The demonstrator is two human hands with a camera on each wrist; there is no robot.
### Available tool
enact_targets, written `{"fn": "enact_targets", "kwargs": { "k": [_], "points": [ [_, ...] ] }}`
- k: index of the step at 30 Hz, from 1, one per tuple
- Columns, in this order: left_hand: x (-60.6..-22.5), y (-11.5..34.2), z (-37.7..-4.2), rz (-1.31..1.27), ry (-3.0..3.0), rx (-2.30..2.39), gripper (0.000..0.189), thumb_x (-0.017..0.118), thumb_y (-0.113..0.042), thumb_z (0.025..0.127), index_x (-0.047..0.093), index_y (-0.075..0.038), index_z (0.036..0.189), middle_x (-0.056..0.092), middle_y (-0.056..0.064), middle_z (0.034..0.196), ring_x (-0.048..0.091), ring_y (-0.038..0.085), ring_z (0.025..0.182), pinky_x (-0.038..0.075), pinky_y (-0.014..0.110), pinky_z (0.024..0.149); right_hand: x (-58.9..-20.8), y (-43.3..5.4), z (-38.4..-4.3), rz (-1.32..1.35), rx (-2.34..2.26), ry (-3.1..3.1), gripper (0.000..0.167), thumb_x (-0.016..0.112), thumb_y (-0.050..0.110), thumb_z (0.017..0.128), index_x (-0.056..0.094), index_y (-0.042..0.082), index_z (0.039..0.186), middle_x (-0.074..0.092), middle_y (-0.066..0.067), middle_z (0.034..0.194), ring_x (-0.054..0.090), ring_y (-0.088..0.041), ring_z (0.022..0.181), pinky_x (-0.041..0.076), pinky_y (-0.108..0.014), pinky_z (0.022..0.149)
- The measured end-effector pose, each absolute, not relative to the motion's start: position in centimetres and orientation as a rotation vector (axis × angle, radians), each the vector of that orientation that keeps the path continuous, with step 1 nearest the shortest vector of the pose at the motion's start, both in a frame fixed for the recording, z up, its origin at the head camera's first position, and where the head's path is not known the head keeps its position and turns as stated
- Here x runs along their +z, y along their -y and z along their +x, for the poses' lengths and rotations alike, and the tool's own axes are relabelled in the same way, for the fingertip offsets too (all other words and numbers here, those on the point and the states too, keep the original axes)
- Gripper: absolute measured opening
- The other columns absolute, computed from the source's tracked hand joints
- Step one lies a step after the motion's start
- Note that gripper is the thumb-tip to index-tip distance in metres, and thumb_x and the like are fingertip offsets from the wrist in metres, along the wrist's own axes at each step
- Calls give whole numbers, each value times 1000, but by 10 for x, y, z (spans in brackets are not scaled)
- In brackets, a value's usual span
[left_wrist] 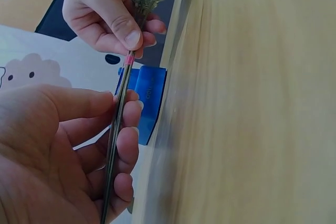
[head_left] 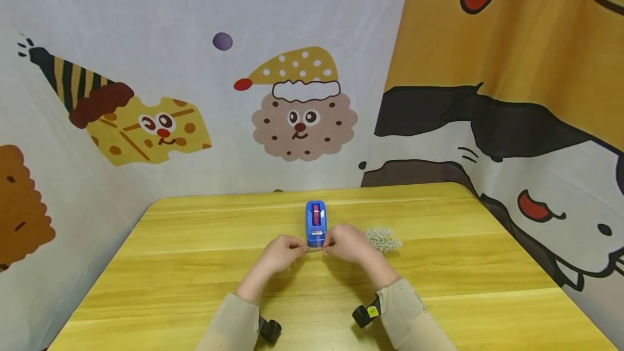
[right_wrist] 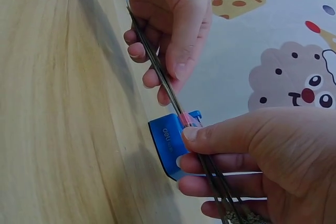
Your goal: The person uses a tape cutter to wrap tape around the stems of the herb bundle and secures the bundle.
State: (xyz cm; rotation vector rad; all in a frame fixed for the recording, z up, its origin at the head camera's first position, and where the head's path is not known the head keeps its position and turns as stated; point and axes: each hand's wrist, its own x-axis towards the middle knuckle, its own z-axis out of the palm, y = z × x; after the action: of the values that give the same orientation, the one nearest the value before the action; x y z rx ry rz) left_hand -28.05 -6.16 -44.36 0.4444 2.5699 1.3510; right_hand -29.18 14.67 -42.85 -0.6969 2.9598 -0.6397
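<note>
A bunch of dried flowers (head_left: pixel 382 240) lies sideways between the two hands, its pale fluffy heads out to the right. Its thin dark stems (left_wrist: pixel 113 140) run through the curled fingers of my left hand (head_left: pixel 283 253), with thumb and index finger at the stems. My right hand (head_left: pixel 348 244) pinches the bunch between thumb and fingers, close to a band of pink tape (left_wrist: pixel 129 57) round the stems. Just beyond the fingertips stands a blue tape dispenser (head_left: pixel 316 236), with a pinkish-red roll (head_left: pixel 316 214) in it. Part of the flower heads is hidden behind the right hand.
The wooden table (head_left: pixel 195 264) has rounded far corners. Behind it hangs a cloth (head_left: pixel 273 10) printed with cartoon figures, which also runs along the right side. A small black camera (head_left: pixel 270 330) sits at the left wrist, another camera (head_left: pixel 362 316) at the right.
</note>
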Motion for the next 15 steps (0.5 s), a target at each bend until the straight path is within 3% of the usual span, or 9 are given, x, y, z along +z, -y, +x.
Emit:
{"fn": "enact_targets", "kwargs": {
  "k": [4,7,15],
  "points": [
    [-443,61,-281,466,-2582,1310,22,57,-18,98,74,-4,95,54,3,60,40,10,47,34,25,45,-428,-145,-291,-690,-636,-2964,11,77,17,82,70,17,73,62,10,69,53,-7,60,47,-26,58],
    [-443,61,-282,478,-2591,1285,23,57,-18,98,74,-3,96,58,1,63,39,9,47,32,23,44,-427,-144,-290,-682,-639,-2967,10,77,16,81,70,17,74,63,10,69,53,-7,60,48,-26,58],
    [-443,61,-281,465,-2620,1279,19,60,-15,96,75,-4,94,67,3,76,44,10,51,38,25,47,-427,-143,-290,-664,-646,-2957,8,76,16,82,71,17,77,64,9,71,54,-7,62,49,-27,60]
  ]
}}
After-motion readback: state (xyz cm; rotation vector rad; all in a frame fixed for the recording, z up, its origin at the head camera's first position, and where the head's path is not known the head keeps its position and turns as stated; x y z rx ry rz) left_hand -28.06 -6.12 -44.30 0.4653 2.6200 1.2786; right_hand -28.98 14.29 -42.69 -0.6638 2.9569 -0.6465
